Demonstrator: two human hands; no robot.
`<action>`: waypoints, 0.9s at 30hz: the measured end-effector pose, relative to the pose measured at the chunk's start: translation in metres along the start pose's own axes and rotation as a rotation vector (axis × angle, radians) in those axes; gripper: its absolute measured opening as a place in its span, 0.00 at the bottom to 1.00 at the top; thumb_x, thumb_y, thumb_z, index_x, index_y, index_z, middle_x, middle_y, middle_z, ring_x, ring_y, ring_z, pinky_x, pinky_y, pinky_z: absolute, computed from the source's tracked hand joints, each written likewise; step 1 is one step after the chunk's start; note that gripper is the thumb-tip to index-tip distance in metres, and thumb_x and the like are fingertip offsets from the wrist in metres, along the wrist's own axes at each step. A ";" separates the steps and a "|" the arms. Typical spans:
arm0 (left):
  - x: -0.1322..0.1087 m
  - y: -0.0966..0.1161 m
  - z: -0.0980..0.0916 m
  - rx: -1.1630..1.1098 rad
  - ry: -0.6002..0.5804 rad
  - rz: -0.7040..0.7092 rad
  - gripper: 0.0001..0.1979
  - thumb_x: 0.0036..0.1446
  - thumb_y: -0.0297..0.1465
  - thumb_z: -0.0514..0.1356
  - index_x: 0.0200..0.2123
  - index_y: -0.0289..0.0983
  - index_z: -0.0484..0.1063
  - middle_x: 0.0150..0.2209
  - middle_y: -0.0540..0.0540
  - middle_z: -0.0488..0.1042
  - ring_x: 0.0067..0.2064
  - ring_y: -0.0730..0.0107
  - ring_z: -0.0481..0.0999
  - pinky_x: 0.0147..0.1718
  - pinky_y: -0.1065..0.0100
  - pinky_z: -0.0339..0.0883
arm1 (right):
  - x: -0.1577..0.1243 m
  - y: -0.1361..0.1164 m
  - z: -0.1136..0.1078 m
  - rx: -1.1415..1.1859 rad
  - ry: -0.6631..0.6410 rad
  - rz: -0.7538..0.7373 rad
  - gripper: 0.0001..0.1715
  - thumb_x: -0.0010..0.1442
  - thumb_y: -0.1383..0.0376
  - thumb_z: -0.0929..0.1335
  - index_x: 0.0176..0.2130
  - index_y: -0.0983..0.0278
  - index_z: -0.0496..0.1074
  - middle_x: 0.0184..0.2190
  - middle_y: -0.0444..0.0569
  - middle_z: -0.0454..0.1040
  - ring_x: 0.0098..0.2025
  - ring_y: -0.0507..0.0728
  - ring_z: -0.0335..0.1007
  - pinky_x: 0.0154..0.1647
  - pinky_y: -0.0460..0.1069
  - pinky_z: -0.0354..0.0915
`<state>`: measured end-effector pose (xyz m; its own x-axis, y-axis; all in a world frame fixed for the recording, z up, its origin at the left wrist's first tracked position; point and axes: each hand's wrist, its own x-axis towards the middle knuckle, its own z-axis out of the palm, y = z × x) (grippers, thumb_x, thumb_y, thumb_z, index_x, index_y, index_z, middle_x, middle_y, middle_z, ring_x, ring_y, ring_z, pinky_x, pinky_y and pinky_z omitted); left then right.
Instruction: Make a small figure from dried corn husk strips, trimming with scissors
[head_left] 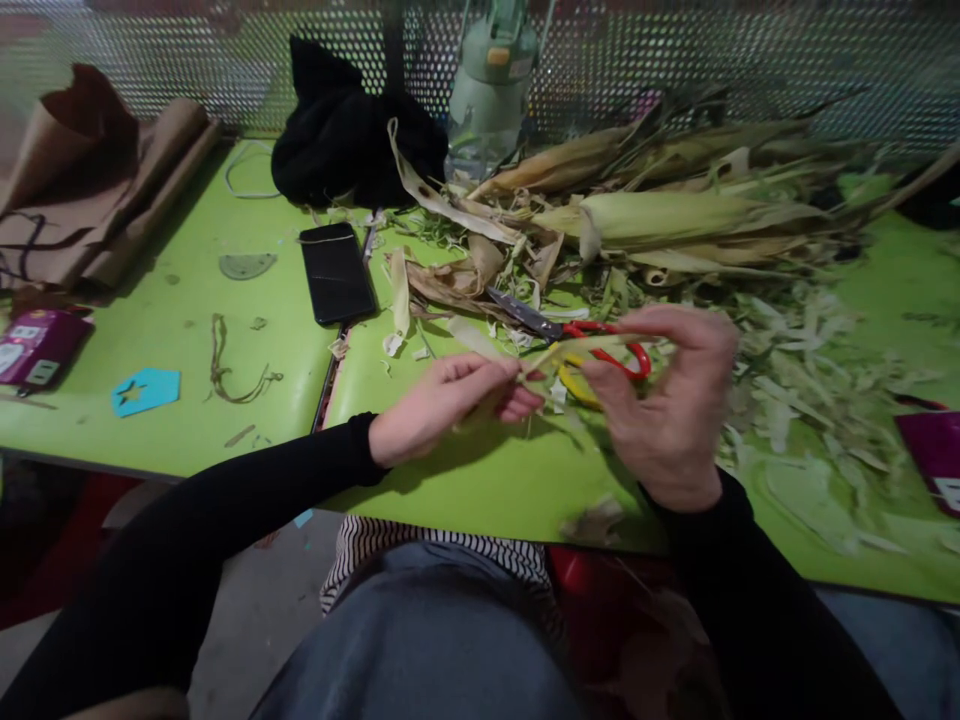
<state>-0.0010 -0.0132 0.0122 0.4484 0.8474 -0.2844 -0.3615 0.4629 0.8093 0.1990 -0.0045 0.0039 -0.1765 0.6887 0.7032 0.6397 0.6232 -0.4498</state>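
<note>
A pale strip of corn husk [577, 347] stretches between my two hands above the green table [442, 490]. My left hand [457, 393] pinches its left part between thumb and fingers. On the other side my right hand [667, 400] is curled, thumb below and fingers above, around the strip's right end. Just behind the strip lie scissors [529, 315] with red and yellow handles, partly covered by the husk and my right hand. Their blades point to the back left.
Corn husks [660, 220] are heaped at the back, shredded strips [817, 390] at right. A black phone [337, 272], black cloth [345, 140], bottle [491, 90], brown paper [97, 190], twisted cord [232, 375] and blue cutout [146, 391] are around. Purple boxes [45, 347] sit at both sides.
</note>
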 end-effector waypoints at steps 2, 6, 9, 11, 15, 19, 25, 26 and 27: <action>0.004 -0.003 -0.001 -0.133 0.082 0.073 0.12 0.65 0.33 0.59 0.41 0.31 0.79 0.37 0.42 0.83 0.39 0.72 0.81 0.48 0.68 0.72 | -0.001 -0.002 0.000 -0.138 0.074 -0.195 0.04 0.65 0.61 0.69 0.40 0.57 0.73 0.35 0.50 0.73 0.41 0.61 0.71 0.42 0.56 0.66; 0.006 -0.010 -0.001 -0.217 0.046 0.121 0.11 0.64 0.30 0.60 0.47 0.33 0.78 0.45 0.40 0.82 0.49 0.66 0.81 0.54 0.64 0.69 | -0.005 -0.014 0.012 -0.036 -0.220 -0.233 0.09 0.65 0.61 0.69 0.33 0.62 0.74 0.27 0.47 0.72 0.29 0.54 0.68 0.30 0.49 0.64; 0.004 -0.015 0.000 -0.192 -0.011 0.160 0.12 0.59 0.33 0.66 0.45 0.35 0.79 0.47 0.40 0.82 0.53 0.61 0.79 0.56 0.61 0.68 | -0.007 -0.021 0.022 0.086 -0.398 -0.061 0.17 0.68 0.60 0.66 0.28 0.63 0.71 0.24 0.45 0.71 0.25 0.52 0.65 0.26 0.48 0.61; 0.003 -0.016 0.000 -0.174 -0.022 0.174 0.13 0.56 0.36 0.69 0.42 0.35 0.80 0.46 0.41 0.82 0.52 0.62 0.79 0.57 0.61 0.67 | -0.007 -0.024 0.024 0.152 -0.442 0.013 0.19 0.68 0.62 0.65 0.25 0.62 0.67 0.21 0.42 0.66 0.23 0.50 0.61 0.24 0.47 0.57; 0.001 -0.014 -0.001 -0.120 0.018 0.165 0.15 0.55 0.38 0.69 0.42 0.33 0.79 0.44 0.41 0.83 0.51 0.63 0.80 0.57 0.62 0.68 | -0.007 -0.028 0.022 0.240 -0.495 0.047 0.20 0.67 0.64 0.64 0.23 0.61 0.63 0.19 0.40 0.61 0.21 0.50 0.57 0.24 0.48 0.55; 0.000 -0.008 -0.004 -0.036 0.036 0.176 0.15 0.58 0.36 0.66 0.47 0.34 0.76 0.43 0.43 0.83 0.50 0.66 0.80 0.54 0.64 0.69 | -0.007 -0.027 0.013 0.255 -0.485 -0.002 0.20 0.66 0.65 0.66 0.23 0.59 0.63 0.19 0.40 0.62 0.22 0.51 0.59 0.25 0.49 0.57; -0.003 0.000 -0.006 0.206 0.022 0.157 0.19 0.54 0.35 0.69 0.46 0.33 0.74 0.38 0.46 0.82 0.38 0.72 0.79 0.37 0.71 0.70 | 0.002 -0.013 0.002 0.089 -0.174 0.089 0.12 0.67 0.54 0.64 0.45 0.55 0.74 0.45 0.55 0.76 0.50 0.67 0.71 0.46 0.61 0.67; -0.003 0.000 -0.006 0.241 0.012 0.148 0.19 0.53 0.35 0.70 0.45 0.33 0.73 0.36 0.47 0.81 0.35 0.74 0.78 0.34 0.72 0.69 | 0.004 -0.011 0.001 0.113 -0.267 0.100 0.13 0.68 0.53 0.63 0.43 0.56 0.74 0.44 0.54 0.77 0.48 0.66 0.72 0.46 0.60 0.67; -0.004 0.000 -0.005 0.268 0.006 0.147 0.18 0.53 0.35 0.70 0.43 0.32 0.73 0.34 0.48 0.80 0.32 0.75 0.77 0.32 0.73 0.68 | 0.005 -0.011 0.001 0.157 -0.365 0.110 0.14 0.68 0.53 0.63 0.40 0.56 0.74 0.39 0.52 0.77 0.43 0.64 0.73 0.42 0.58 0.67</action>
<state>-0.0068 -0.0154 0.0103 0.4022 0.9020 -0.1570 -0.1931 0.2512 0.9485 0.1905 -0.0069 0.0119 -0.3851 0.8228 0.4180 0.5524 0.5683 -0.6098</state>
